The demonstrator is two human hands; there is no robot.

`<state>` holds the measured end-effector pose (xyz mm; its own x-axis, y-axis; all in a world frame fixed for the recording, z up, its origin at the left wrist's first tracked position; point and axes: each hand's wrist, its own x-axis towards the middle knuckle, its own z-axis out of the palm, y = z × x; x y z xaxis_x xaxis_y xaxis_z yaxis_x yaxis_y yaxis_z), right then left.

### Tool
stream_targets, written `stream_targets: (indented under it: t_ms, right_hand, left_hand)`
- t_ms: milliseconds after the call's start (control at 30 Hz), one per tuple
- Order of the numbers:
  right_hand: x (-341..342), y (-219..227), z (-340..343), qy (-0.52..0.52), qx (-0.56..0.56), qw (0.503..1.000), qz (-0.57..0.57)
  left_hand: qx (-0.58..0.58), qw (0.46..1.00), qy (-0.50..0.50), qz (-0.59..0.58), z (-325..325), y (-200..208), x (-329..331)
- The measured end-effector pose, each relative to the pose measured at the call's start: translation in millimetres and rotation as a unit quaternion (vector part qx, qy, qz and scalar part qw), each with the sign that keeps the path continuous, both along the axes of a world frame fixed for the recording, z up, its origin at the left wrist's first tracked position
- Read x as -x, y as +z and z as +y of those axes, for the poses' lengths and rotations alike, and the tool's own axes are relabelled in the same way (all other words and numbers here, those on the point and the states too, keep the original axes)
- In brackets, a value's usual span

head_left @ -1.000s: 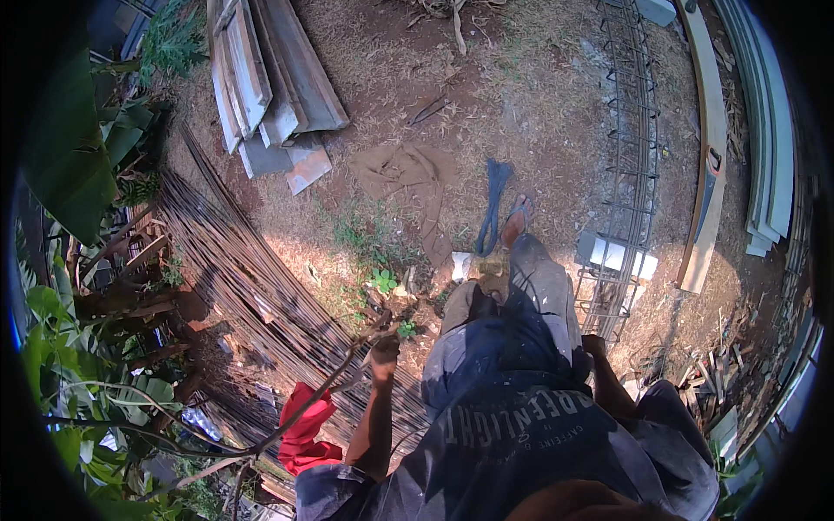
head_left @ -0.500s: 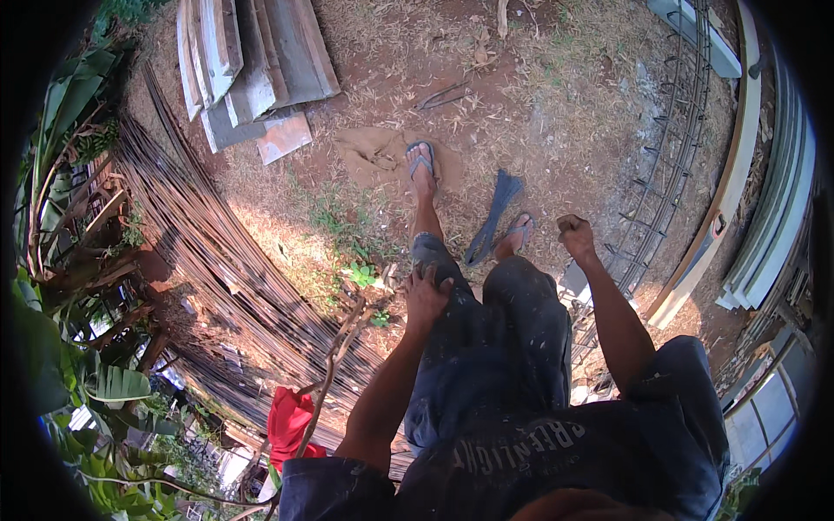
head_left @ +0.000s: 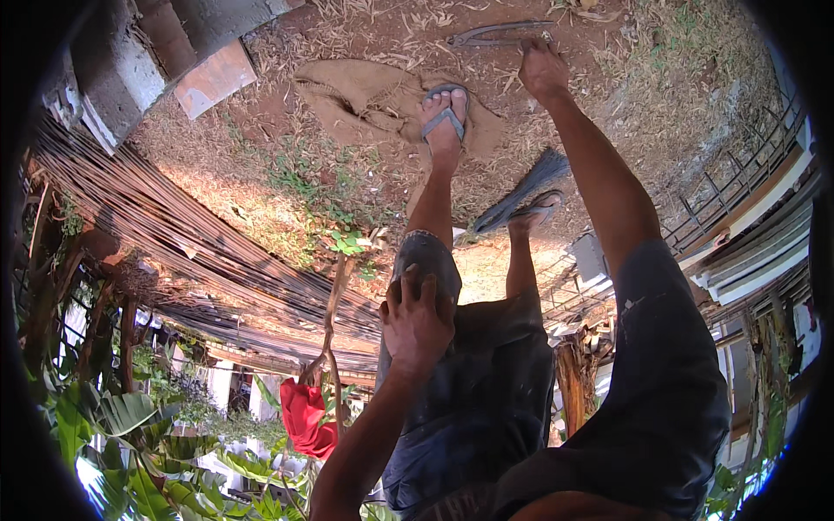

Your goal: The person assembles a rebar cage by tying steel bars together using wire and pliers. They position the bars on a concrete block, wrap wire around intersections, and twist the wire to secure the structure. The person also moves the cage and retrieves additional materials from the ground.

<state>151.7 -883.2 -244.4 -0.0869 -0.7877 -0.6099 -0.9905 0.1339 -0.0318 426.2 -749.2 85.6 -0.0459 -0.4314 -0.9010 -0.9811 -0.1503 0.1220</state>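
My right hand [head_left: 543,71] reaches down at the far end of my outstretched arm. Its fingers are curled at the handle ends of dark metal pincers [head_left: 486,36], which lie on the dry ground; the fingertips are partly hidden. My left hand [head_left: 418,319] rests on my left knee with its fingers apart and nothing in it. Between my feet and closer to the right one lies a dark bundle of thin wires [head_left: 524,188]. A brown cloth or sack [head_left: 347,91] is spread on the soil under my left sandal [head_left: 444,113].
Long rusty rods [head_left: 200,230] run along the left. Grey slabs [head_left: 130,65] are stacked at the far left, beside a reddish flat piece [head_left: 215,78]. A red cloth [head_left: 307,418] hangs on a branch [head_left: 328,321]. Steel rebar cages [head_left: 738,187] and pale boards [head_left: 760,247] lie at the right.
My right hand has swung forward from beside my right knee to the pincers. My body has bent lower, bringing the ground closer. The left hand stays on the knee.
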Motion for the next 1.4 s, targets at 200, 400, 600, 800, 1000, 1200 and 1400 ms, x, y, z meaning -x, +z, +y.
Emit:
stream_targets:
  t_ms: [200,400,600,800,1000,1200,1400]
  right_hand:
    - [-3.8,-53.6,-40.9,0.093,0.008,0.994,0.049]
    - [25.6,-42.7,-3.1,0.200,0.020,0.980,-0.007]
    - [-24.3,60.1,15.7,-0.026,-0.183,0.979,-0.089]
    - [-75.8,225.4,114.7,-0.307,-0.191,0.917,-0.168]
    - [-51.4,399.8,202.2,-0.410,-0.181,0.869,-0.210]
    - [-54.3,455.2,323.1,-0.564,-0.087,0.804,-0.168]
    - [-143.8,455.3,462.5,-0.813,0.024,0.567,-0.128]
  left_hand:
    - [0.013,1.000,-0.006,0.023,-43.0,-3.2,-11.6]
    - [0.000,0.999,0.011,0.047,-58.6,-9.3,-17.7]
    - [-0.010,0.999,-0.003,0.038,-52.0,-10.2,-16.9]
    - [0.023,0.996,-0.079,0.037,-36.4,-10.9,-12.4]
    - [0.073,0.937,-0.281,0.196,-15.2,37.1,-39.9]
    - [0.064,0.796,-0.483,0.360,-57.0,-27.5,-92.6]
    - [-0.042,0.941,-0.220,0.254,-86.8,91.3,-54.9]
